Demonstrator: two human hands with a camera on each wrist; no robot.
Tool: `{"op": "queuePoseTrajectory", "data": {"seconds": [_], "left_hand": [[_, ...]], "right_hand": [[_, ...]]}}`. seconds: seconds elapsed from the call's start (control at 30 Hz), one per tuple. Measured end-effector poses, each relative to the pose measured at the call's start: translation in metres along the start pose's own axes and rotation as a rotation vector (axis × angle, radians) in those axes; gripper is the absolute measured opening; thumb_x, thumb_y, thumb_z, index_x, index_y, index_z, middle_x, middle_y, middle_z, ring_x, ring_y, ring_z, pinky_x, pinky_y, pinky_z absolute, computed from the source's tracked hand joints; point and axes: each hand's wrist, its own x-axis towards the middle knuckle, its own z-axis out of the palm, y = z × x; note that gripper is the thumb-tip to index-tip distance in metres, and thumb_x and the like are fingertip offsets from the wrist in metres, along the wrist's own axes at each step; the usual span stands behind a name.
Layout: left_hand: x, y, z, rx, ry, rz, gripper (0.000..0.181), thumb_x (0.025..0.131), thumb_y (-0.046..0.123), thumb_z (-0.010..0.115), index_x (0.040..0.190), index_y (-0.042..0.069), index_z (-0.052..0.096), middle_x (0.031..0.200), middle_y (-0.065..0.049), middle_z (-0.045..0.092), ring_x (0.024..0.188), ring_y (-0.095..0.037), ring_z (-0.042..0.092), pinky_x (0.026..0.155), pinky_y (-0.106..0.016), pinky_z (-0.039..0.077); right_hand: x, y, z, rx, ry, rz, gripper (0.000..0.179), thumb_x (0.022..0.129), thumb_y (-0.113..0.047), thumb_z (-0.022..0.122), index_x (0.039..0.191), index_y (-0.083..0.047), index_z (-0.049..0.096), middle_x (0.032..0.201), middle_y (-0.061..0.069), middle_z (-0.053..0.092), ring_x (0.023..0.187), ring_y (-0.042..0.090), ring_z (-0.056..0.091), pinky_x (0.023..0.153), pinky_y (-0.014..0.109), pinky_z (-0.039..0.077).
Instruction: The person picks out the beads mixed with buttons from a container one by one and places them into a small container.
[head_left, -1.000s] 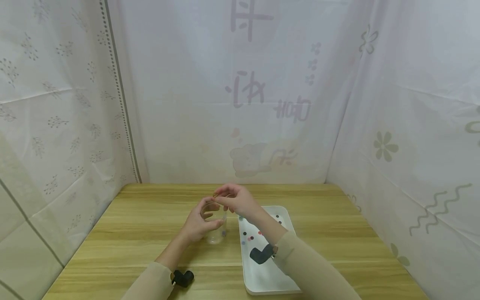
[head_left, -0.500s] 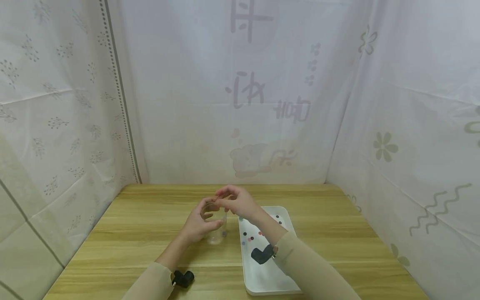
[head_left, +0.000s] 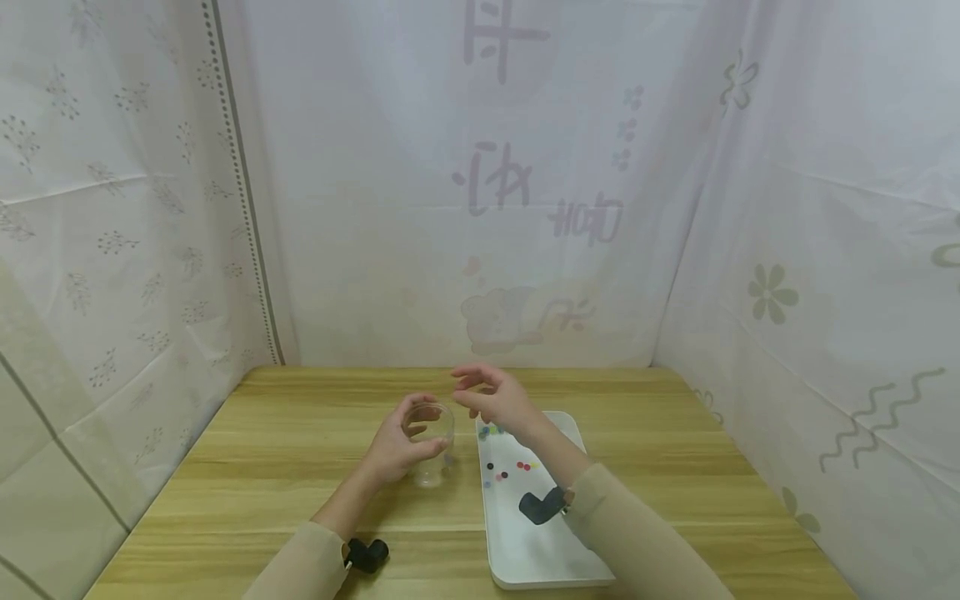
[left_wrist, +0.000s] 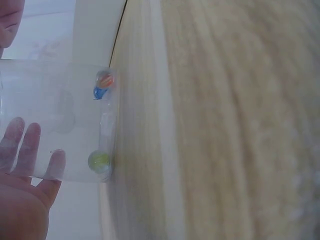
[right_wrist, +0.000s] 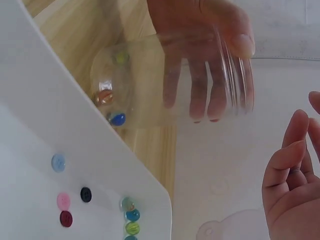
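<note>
A clear plastic cup (head_left: pixel 428 477) stands upright on the wooden table, and my left hand (head_left: pixel 399 446) grips it round its upper part. Through its wall in the right wrist view I see an orange marble (right_wrist: pixel 104 97), a blue marble (right_wrist: pixel 118 119) and a yellow-green marble (right_wrist: pixel 121 58) at the bottom. My right hand (head_left: pixel 497 402) hovers right of the cup rim, above the far end of a white tray (head_left: pixel 540 554). Its fingers are loosely bent, apart from the cup, with nothing seen between them. The left thumb lies near the rim.
Inside the tray lie several marbles (right_wrist: pixel 132 228) near a corner, plus a light blue button (right_wrist: pixel 58 162), a pink button (right_wrist: pixel 63 201), a black button (right_wrist: pixel 86 194) and a dark red button (right_wrist: pixel 66 218). Printed curtains (head_left: pixel 480 250) surround the table's back and sides.
My right hand has drawn away from the cup's rim to the right, its fingers now more spread; a small orange thing showed at its fingertips earlier. The left hand and cup stay put.
</note>
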Motion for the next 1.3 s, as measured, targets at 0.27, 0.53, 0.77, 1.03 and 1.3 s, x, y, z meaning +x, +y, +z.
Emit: {"op": "queuePoseTrajectory", "data": {"seconds": [0.27, 0.53, 0.77, 1.03, 1.3], "left_hand": [[-0.001, 0.001, 0.000, 0.001, 0.003, 0.009, 0.068, 0.093, 0.017, 0.086, 0.151, 0.015, 0.050, 0.151, -0.018, 0.063, 0.143, -0.036, 0.058, 0.124, -0.064, 0.044], [-0.001, 0.000, -0.001, -0.008, 0.001, 0.003, 0.069, 0.093, 0.016, 0.086, 0.152, 0.015, 0.050, 0.151, -0.017, 0.064, 0.144, -0.036, 0.058, 0.125, -0.065, 0.044], [-0.001, 0.001, 0.000, -0.002, -0.004, 0.011, 0.068, 0.094, 0.015, 0.085, 0.152, 0.014, 0.050, 0.150, -0.020, 0.063, 0.144, -0.040, 0.057, 0.125, -0.066, 0.043], [-0.001, 0.002, 0.000, 0.004, -0.006, 0.008, 0.068, 0.094, 0.015, 0.085, 0.152, 0.014, 0.049, 0.151, -0.022, 0.062, 0.145, -0.039, 0.057, 0.125, -0.066, 0.042], [-0.002, 0.002, 0.001, 0.003, -0.012, 0.013, 0.068, 0.094, 0.015, 0.085, 0.152, 0.014, 0.049, 0.151, -0.024, 0.061, 0.145, -0.040, 0.057, 0.125, -0.067, 0.042]], "right_hand": [[-0.006, 0.013, -0.014, -0.021, 0.040, 0.023, 0.041, 0.103, -0.027, 0.078, 0.142, -0.021, 0.069, 0.126, 0.008, 0.072, 0.080, 0.020, 0.067, 0.064, 0.024, 0.052], [-0.012, 0.028, -0.030, -0.023, 0.079, 0.047, 0.042, 0.103, -0.021, 0.078, 0.144, -0.016, 0.067, 0.126, 0.011, 0.070, 0.078, 0.020, 0.065, 0.062, 0.022, 0.050], [-0.017, 0.039, -0.043, -0.065, 0.122, 0.078, 0.041, 0.103, -0.023, 0.077, 0.143, -0.017, 0.068, 0.127, 0.011, 0.071, 0.081, 0.027, 0.068, 0.063, 0.024, 0.052], [-0.023, 0.052, -0.055, -0.098, 0.143, 0.126, 0.040, 0.102, -0.025, 0.079, 0.141, -0.018, 0.069, 0.125, 0.011, 0.071, 0.085, 0.029, 0.068, 0.066, 0.027, 0.055], [-0.026, 0.064, -0.059, -0.156, 0.170, 0.186, 0.036, 0.103, -0.022, 0.076, 0.139, -0.018, 0.072, 0.119, 0.009, 0.074, 0.084, 0.026, 0.069, 0.070, 0.031, 0.056]]}}
